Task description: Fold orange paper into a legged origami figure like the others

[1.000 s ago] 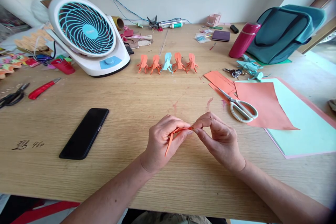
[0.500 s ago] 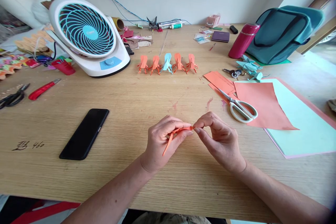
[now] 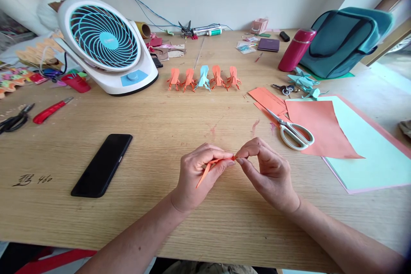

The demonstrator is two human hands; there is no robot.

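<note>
Orange folded-paper piece (image 3: pixel 203 175), slender and strip-like: in the head view, it is held between both hands over the near middle of the pale wood-grained table (image 3: pixel 160 120). Its length is gripped narrowly by the thumb and fingers of the left hand (image 3: pixel 196 173), one strip projecting back toward the wearer; its tip is pinched finely by the right hand (image 3: pixel 269 175). The tip is best worked lightly and supported close to the pinch, lest the thin paper be torn or crushed; sight of it is largely blocked by the fingers.

Beyond, four orange folded-paper figures (image 3: pixel 217 76) are ranged in a row around one light-blue folded-paper figure (image 3: pixel 203 76). Any rightward reach is obstructed chiefly by off-white-handled metal scissors (image 3: pixel 284 121), laid partly over a flat orange paper sheet (image 3: pixel 321 126); leftward, by a flat black smartphone (image 3: pixel 102 165).
</note>
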